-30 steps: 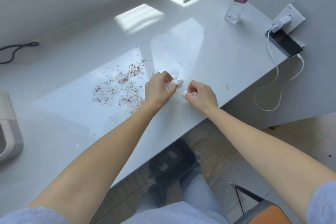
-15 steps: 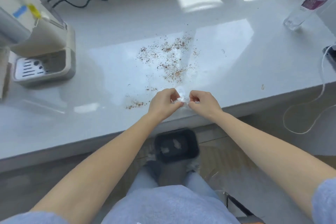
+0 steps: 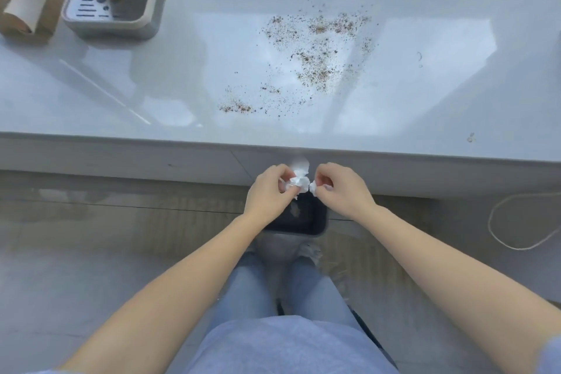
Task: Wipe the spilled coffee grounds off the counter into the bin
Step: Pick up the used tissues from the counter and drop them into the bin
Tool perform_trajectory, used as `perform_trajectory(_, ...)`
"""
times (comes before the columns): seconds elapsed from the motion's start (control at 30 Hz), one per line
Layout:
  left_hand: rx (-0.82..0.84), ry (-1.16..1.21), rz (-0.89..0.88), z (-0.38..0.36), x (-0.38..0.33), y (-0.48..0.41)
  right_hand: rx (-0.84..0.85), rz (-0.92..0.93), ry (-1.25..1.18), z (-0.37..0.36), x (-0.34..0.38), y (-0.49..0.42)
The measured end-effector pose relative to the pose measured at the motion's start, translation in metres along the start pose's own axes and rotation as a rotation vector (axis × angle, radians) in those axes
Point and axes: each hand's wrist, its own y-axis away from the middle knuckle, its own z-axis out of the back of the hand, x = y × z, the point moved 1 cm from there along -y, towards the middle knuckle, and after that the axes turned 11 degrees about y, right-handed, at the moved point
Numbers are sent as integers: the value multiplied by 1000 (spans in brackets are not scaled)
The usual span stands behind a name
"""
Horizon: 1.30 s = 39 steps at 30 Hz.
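Observation:
Brown coffee grounds (image 3: 315, 55) lie scattered over the middle of the white counter (image 3: 121, 85), with a small heap nearer the front edge. My left hand (image 3: 268, 190) grips a crumpled white tissue (image 3: 299, 179) in front of the counter's edge. My right hand (image 3: 340, 188) pinches a smaller bit of white tissue (image 3: 312, 188) right beside it. Both hands hover above a dark bin (image 3: 306, 222) on the floor, partly hidden by them.
A coffee machine with a drip tray (image 3: 112, 9) stands at the counter's back left, beside cardboard rolls (image 3: 24, 0). A white cable (image 3: 522, 222) hangs at the right. My legs in jeans (image 3: 273, 297) are below, over wooden flooring.
Both hands have come back from the counter top, past its front edge, and now hold the tissue over the bin. The view has tilted down and shifted left.

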Motion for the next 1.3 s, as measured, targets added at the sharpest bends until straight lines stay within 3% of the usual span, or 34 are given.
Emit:
perform_trajectory(0.27,29,8,282,-14,67,2,139,-196,-96,-68,-26,-4)
perform_trajectory(0.47,37,10,335,-21,88,-17,157,-260,-73,-104,-36,-15)
perform_trajectory(0.7,228,-28,361,-22,88,-21,286,-255,-37,-108,-33,-18)
perform_trajectory(0.87,221,-49,280,-9,70,-15,293,-132,-72,-84,-10,-29)
perform_trajectory(1.0,162,-61,123,14,49,-6,203,20,-88,-57,22,-35)
perform_trajectory(1.3,-240,-273,-133,89,15,41,90,497,101,0,107,-41)
